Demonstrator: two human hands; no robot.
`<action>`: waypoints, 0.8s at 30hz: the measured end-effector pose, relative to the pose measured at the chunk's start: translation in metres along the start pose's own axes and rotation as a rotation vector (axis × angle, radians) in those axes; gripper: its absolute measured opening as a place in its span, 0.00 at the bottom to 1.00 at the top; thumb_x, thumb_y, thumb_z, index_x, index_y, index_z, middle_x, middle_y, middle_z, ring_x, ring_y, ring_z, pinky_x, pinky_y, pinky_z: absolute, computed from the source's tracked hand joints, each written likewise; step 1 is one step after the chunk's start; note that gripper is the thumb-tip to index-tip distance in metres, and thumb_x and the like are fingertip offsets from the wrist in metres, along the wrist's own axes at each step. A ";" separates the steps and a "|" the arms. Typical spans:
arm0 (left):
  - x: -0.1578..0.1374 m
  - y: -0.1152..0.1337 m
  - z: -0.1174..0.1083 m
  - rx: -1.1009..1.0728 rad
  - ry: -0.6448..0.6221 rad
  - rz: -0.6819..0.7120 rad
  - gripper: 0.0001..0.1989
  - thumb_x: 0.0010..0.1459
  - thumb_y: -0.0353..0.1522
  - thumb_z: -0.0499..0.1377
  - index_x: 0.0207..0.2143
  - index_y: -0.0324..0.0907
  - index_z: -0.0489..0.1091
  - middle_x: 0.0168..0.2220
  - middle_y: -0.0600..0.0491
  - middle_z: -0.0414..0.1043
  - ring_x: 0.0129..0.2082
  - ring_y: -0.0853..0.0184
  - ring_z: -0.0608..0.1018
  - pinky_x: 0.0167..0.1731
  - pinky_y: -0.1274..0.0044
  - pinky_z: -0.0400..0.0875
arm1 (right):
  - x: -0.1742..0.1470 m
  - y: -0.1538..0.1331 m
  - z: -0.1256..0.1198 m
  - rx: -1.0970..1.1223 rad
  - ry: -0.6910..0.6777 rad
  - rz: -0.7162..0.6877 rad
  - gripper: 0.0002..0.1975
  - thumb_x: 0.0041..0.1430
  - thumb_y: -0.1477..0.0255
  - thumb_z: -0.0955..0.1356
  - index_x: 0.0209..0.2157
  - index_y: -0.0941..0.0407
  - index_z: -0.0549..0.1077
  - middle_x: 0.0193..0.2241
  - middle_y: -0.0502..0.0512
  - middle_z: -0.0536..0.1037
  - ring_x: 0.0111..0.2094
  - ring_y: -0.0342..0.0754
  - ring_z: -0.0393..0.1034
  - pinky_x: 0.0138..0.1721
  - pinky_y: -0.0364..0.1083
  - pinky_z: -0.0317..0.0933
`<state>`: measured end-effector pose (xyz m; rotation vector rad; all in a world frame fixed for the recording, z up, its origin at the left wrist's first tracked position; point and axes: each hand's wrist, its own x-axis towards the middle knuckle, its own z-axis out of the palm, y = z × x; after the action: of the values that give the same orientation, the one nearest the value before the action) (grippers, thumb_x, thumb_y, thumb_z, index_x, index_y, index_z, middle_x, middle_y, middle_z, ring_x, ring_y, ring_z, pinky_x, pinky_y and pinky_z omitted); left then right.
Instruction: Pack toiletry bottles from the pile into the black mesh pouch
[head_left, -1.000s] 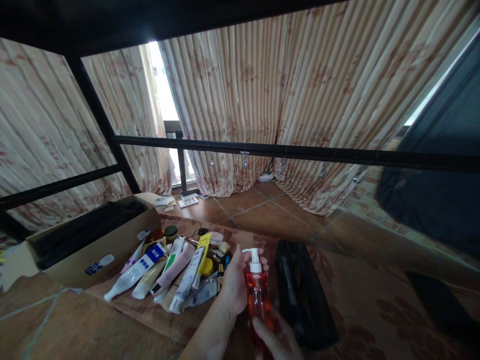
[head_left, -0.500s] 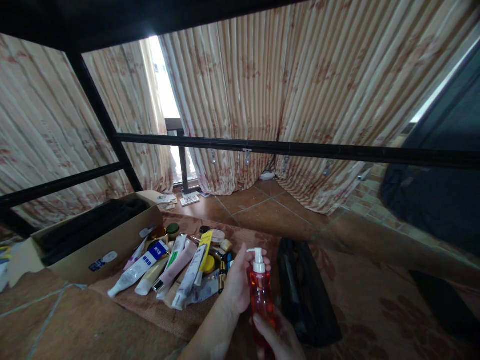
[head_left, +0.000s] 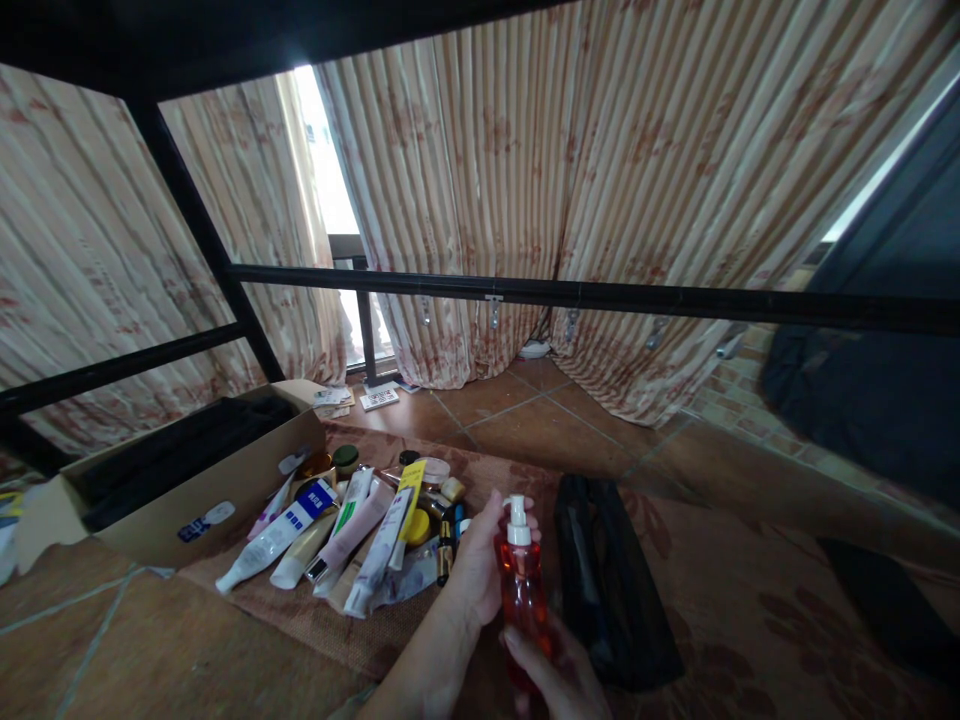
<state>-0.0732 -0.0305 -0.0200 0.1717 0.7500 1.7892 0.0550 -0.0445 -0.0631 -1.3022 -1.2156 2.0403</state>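
Note:
A pump bottle [head_left: 523, 590] of clear red liquid with a white pump top stands nearly upright in front of me. My left hand [head_left: 480, 565] is cupped around its upper part from the left, the fingertips showing behind the white pump. Lower down, my right hand [head_left: 553, 672] grips the bottle's body, thumb across the front; its other fingers are mostly hidden. Just left of my left hand lies a pile of cosmetic tubes [head_left: 352, 535] and jars, among them a yellow-lidded jar [head_left: 418, 527]. To the right of the bottle rests a black mesh pouch [head_left: 611, 590].
A cardboard box [head_left: 217, 490] with black contents stands at the left. Under everything lies a brown patterned mat [head_left: 735, 590], with a dark flat item [head_left: 892, 600] at its right. A black metal bar [head_left: 600, 296] crosses ahead, before floral curtains [head_left: 480, 150].
The white pump's spout pointed left before and now points more toward me. Both hands keep nearly the same place on the bottle.

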 end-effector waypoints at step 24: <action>-0.003 -0.002 -0.001 0.006 0.002 0.035 0.22 0.46 0.42 0.68 0.39 0.36 0.75 0.28 0.51 0.75 0.28 0.69 0.76 0.29 0.80 0.68 | -0.001 -0.001 0.003 -0.008 0.064 0.026 0.38 0.30 0.51 0.77 0.45 0.53 0.74 0.29 0.52 0.77 0.26 0.47 0.70 0.21 0.43 0.62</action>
<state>-0.0710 -0.0328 -0.0213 0.1880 0.7587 1.8205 0.0524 -0.0466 -0.0613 -1.3833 -1.1859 1.9971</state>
